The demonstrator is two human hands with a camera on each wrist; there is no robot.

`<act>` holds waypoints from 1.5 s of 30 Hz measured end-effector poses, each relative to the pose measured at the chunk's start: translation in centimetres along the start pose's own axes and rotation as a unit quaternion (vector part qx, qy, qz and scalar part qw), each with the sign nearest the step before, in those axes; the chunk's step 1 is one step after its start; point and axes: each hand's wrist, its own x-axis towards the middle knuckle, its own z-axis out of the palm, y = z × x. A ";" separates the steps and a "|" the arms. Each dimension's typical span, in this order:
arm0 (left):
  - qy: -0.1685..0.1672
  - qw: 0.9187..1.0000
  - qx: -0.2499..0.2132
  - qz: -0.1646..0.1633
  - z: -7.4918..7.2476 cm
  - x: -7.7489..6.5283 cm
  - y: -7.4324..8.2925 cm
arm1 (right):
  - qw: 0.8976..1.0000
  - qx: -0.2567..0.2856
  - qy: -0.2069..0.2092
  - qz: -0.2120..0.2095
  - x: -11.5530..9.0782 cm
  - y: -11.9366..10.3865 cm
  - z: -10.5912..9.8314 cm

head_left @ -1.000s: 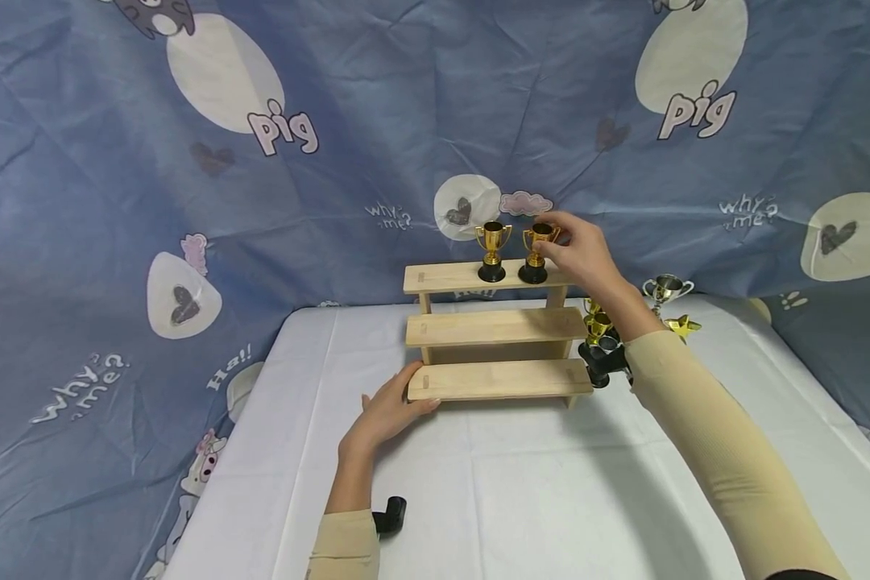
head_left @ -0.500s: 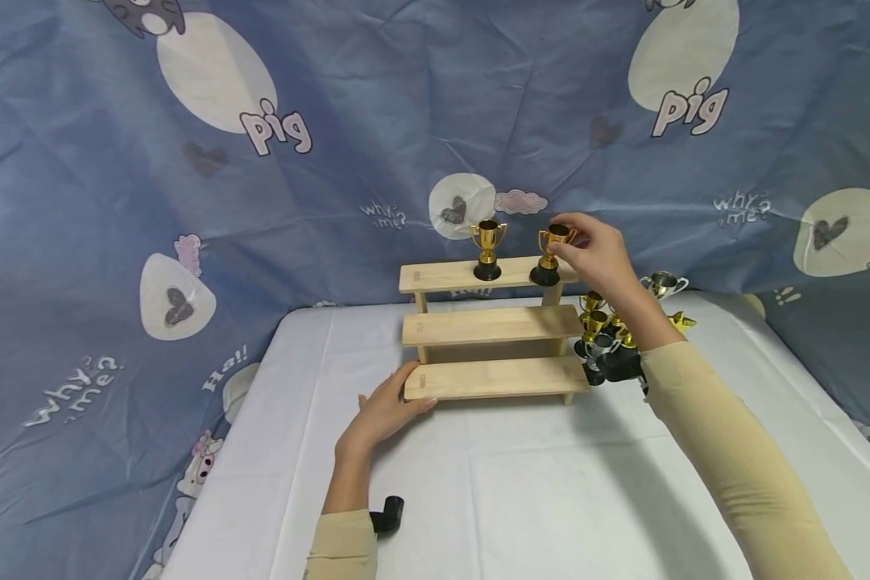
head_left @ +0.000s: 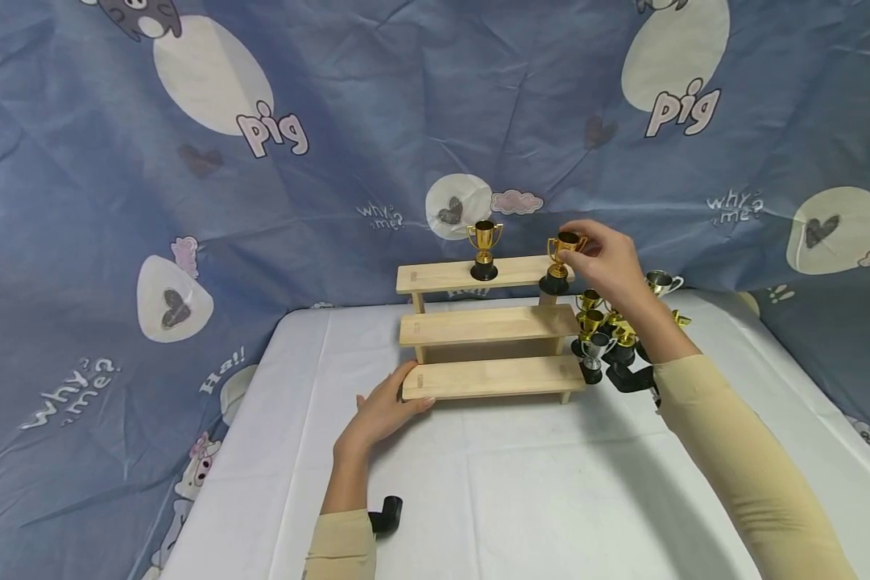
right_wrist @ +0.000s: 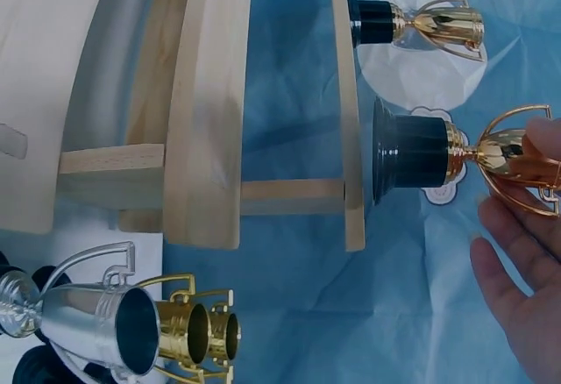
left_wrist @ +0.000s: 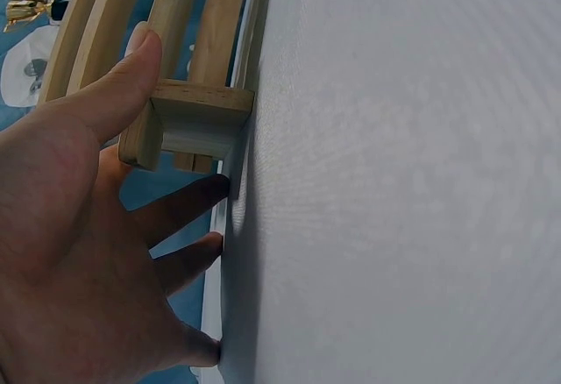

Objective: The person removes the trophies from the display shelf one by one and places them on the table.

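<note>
A three-tier wooden display stand [head_left: 490,325] stands on the white-covered table. My left hand [head_left: 379,415] grips the left end of its lowest shelf; in the left wrist view the thumb [left_wrist: 131,86] lies against the shelf's end while other fingers spread down to the cloth. At the right end of the top shelf, my right hand [head_left: 604,262] pinches a small gold trophy cup [head_left: 555,278] by its cup, black base down. The right wrist view shows a narrow gap between that base and the shelf board. Another gold trophy cup [head_left: 484,242] stands upright near the top shelf's middle.
Right of the stand, several small trophies cluster close to the shelf ends, among them a silver cup [head_left: 595,348] and a gold cup [head_left: 590,324]. A larger silver cup [head_left: 658,281] rises behind my right forearm. A patterned blue cloth [head_left: 333,201] hangs behind the table.
My right hand has moved the gold trophy cup rightward along the top shelf, away from the other cup, to the shelf's right end. The left hand has kept its grip on the stand.
</note>
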 end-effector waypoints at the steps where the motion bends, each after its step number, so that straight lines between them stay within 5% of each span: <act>1: -0.001 1.000 -0.001 0.000 0.0 0.0 0.0 | 1.000 -0.001 0.001 0.000 -0.2 0.0 -0.1; 45: -0.003 1.000 -0.005 -0.004 0.0 -0.1 -0.1 | 0.998 -0.049 0.035 0.006 -6.0 5.9 -1.2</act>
